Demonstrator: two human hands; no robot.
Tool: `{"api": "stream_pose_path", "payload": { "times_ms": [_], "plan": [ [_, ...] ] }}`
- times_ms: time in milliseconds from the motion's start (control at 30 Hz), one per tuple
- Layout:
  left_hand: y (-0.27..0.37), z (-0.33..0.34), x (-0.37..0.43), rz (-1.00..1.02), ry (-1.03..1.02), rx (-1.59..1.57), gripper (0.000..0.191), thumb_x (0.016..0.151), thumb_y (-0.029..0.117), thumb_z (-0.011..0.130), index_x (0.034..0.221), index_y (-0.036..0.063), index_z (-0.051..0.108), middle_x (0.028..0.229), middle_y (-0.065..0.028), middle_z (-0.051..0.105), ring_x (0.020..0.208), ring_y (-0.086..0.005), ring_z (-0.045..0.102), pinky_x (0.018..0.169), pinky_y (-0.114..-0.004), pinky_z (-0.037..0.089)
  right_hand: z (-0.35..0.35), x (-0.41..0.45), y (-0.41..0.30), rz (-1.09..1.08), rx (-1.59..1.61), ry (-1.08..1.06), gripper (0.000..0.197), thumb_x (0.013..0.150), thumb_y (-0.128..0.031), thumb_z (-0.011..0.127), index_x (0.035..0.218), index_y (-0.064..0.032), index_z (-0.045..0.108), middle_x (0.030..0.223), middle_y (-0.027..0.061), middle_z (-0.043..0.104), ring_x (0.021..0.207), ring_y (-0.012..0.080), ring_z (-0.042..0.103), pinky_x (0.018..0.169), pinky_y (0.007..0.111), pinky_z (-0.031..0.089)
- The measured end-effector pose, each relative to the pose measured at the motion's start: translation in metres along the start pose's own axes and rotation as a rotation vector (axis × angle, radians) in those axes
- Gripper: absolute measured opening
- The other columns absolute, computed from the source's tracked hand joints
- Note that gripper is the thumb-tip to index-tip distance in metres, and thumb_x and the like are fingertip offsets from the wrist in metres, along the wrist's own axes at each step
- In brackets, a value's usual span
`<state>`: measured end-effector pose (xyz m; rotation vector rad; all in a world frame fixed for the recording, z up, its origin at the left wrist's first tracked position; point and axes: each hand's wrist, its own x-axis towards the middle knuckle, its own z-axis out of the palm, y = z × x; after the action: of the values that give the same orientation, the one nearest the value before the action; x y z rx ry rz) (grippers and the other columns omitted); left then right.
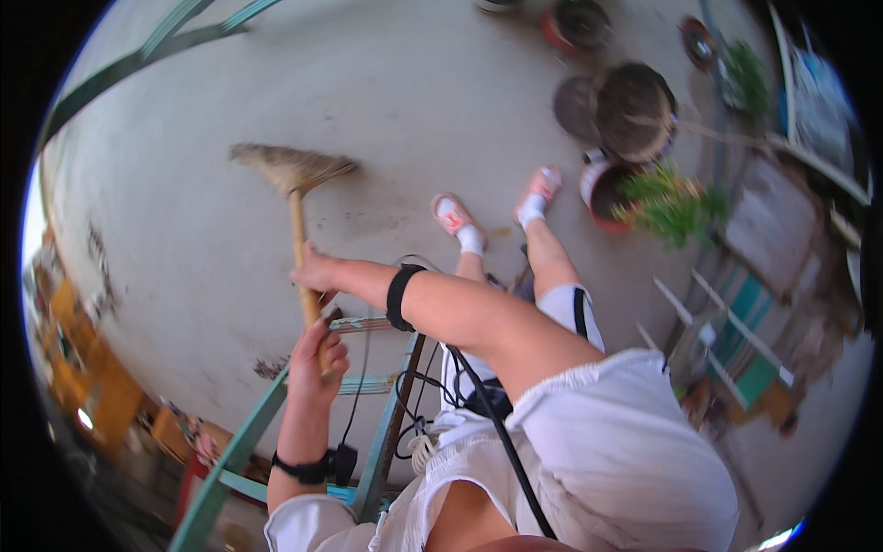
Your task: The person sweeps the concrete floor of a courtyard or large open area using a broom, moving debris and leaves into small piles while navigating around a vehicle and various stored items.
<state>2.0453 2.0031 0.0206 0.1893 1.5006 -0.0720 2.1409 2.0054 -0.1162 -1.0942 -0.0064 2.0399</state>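
Observation:
A straw broom (296,165) with a pale wooden handle is held out to the left of the body, its bristle head over the concrete floor. My right hand (317,270), its arm crossing in front of me, grips the middle of the handle. Nearer the handle's end, my left hand (319,355) is closed around it. Whether the bristles touch the floor cannot be told.
A green metal ladder (241,441) stands close by my left arm, with dark cables near my waist. Potted plants (666,203) and a large soil-filled pot (631,110) are on the right. Another green frame (138,62) is at upper left. Orange boxes (110,393) lie at far left.

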Motion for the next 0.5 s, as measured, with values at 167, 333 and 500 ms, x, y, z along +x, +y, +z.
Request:
{"api": "stream_pose_path", "payload": {
  "times_ms": [167,333,500],
  "plan": [
    [-0.001,0.03,-0.062,-0.012,-0.02,0.126,0.019,0.087,0.019,0.047,0.101,0.0063,0.047,0.069,-0.0005,0.043,0.052,-0.0075,0.038,0.041,-0.019,0.031,-0.119,-0.068,0.016,-0.042,-0.174,-0.07,0.067,0.084,-0.034,0.049,0.136,-0.0124,0.012,0.098,0.0177,0.055,0.074,0.0202,0.061,0.056,0.032,0.05],
    [-0.005,0.074,-0.068,-0.095,-0.104,0.203,0.023,0.087,0.02,0.046,0.105,0.0053,0.046,0.069,-0.0014,0.042,0.051,-0.0076,0.038,0.041,-0.02,0.031,-0.262,-0.172,0.101,-0.122,0.052,0.426,0.062,0.079,-0.02,0.05,0.133,-0.0072,0.024,0.082,0.0107,0.057,0.063,0.017,0.06,0.05,0.029,0.049],
    [-0.046,0.126,-0.066,-0.177,-0.125,0.351,0.027,0.087,0.021,0.046,0.108,0.005,0.044,0.068,-0.0001,0.039,0.05,-0.007,0.035,0.039,-0.017,0.029,-0.327,-0.27,0.195,-0.051,0.301,0.642,0.056,0.083,-0.021,0.047,0.132,-0.009,0.024,0.082,0.0084,0.058,0.061,0.016,0.059,0.049,0.028,0.046]
  ]
}}
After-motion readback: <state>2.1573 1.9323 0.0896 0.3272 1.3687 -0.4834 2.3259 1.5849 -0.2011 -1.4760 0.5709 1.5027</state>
